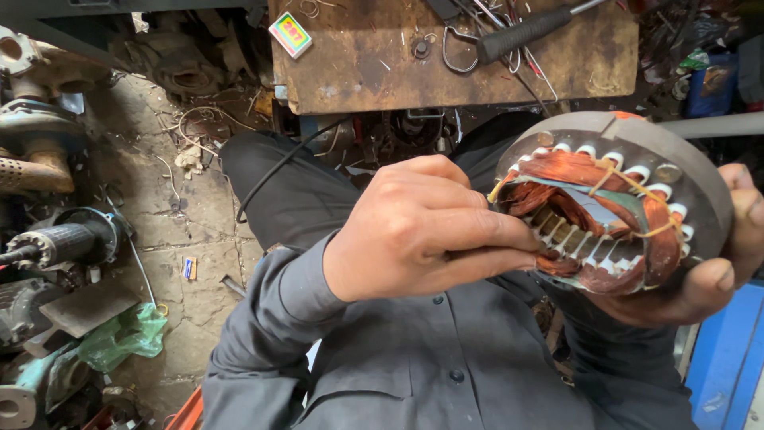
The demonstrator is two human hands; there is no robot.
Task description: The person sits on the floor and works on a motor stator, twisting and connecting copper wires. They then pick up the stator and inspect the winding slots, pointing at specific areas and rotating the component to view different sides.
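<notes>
My right hand (720, 263) grips a round grey motor stator (676, 159) from the right and below, its open face turned toward me. Copper windings (573, 171) fill its bore, tied with yellow string and lined with white slot insulation. My left hand (414, 231), in a grey sleeve, reaches in from the left. Its fingers and thumb are pinched together on the winding at the stator's lower left edge. What lies between the fingertips is hidden.
A rusty metal bench top (366, 72) lies ahead with a black-handled hammer (525, 32), wire hooks and a small colourful box (290, 33). Old motors and parts (56, 239) crowd the floor at left, beside a green bag (127, 334). A blue surface (728, 358) sits at right.
</notes>
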